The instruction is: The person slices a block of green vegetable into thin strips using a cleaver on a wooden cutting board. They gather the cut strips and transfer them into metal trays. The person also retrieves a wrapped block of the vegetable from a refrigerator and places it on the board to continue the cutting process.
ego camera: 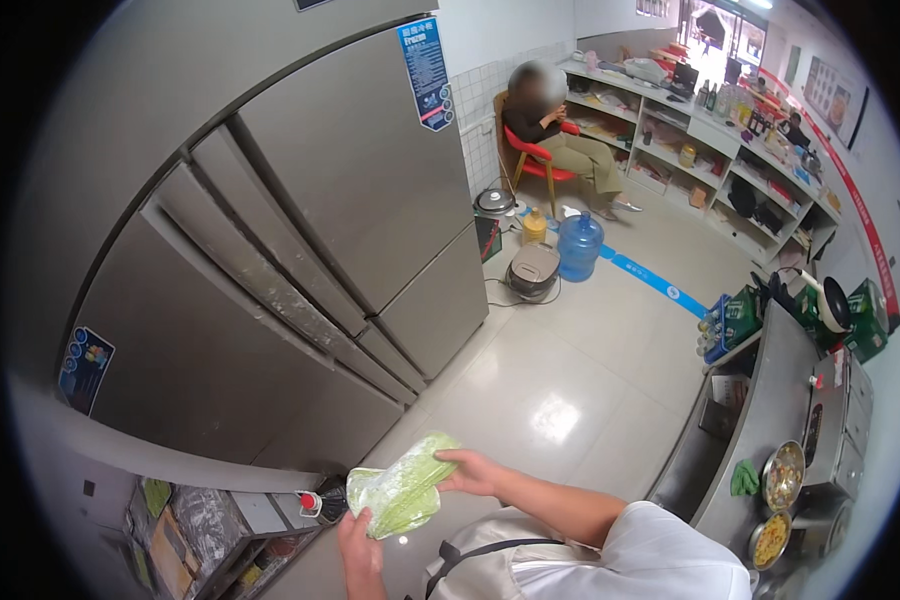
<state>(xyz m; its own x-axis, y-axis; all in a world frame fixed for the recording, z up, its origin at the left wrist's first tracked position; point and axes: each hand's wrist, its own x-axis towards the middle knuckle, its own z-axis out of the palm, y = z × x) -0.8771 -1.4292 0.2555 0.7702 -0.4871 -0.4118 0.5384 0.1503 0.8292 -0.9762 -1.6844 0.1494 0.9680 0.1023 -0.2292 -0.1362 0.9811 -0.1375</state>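
Both my hands hold a folded light-green cloth [405, 484] with whitish patches, out in front of my apron. My left hand [361, 536] grips its lower left edge. At the upper right edge, my right hand [471, 472] pinches it, thumb on top. Just ahead and to the left stands a tall stainless-steel refrigerator [345, 165] with its doors closed. Whitish marks run along its door strips [247, 262]. The cloth is apart from the refrigerator. Close to my left hand is a dark bottle with a red cap [310, 501].
A rice cooker [533, 271], its cord and a blue water jug [581, 247] stand on the tiled floor [555, 360]. A person [547, 135] sits beyond them. Along the right runs a steel counter [772, 382] with food bowls [784, 475]. A low shelf [259, 514] stands at lower left.
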